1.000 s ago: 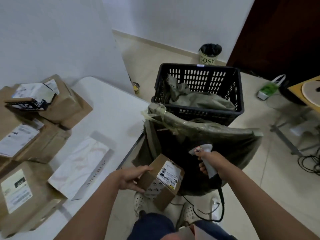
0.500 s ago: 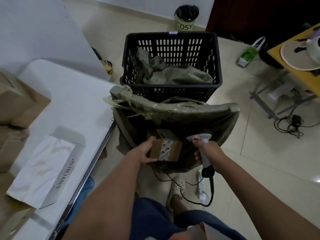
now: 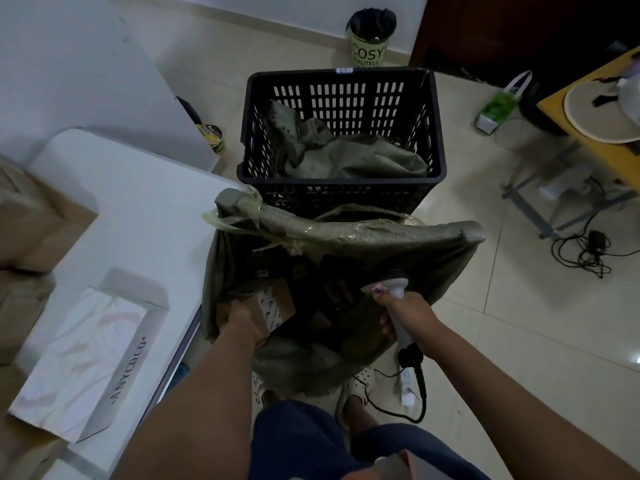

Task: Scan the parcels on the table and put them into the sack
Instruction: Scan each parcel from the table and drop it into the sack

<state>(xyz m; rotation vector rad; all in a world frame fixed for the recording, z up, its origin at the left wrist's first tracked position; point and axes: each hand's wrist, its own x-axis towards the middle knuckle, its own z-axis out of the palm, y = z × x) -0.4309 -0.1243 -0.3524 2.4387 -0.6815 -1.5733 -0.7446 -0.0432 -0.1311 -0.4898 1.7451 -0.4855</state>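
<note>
The grey-green sack (image 3: 349, 237) stands open on the floor beside the white table (image 3: 138, 209). My left hand (image 3: 244, 323) is down inside the sack's mouth and holds a small brown cardboard parcel (image 3: 277, 301) with a printed label. My right hand (image 3: 407, 311) grips a white barcode scanner (image 3: 391, 289) by its handle over the sack's right side. More dark parcels lie deeper in the sack. A white flat parcel (image 3: 86, 358) marked ANYCOCO lies on the table, and brown cardboard boxes (image 3: 31, 220) sit at the table's left edge.
A black plastic crate (image 3: 341, 183) holding folded sacks stands right behind the open sack. A small bin (image 3: 370, 39) marked COSY is by the far wall. A yellow table (image 3: 595, 133) and loose cables (image 3: 585, 254) are at the right. The scanner cord (image 3: 415, 403) hangs by my feet.
My left hand has lowered the small brown parcel from the sack's mouth down into the sack. The scanner hand has stayed over the sack's right side.
</note>
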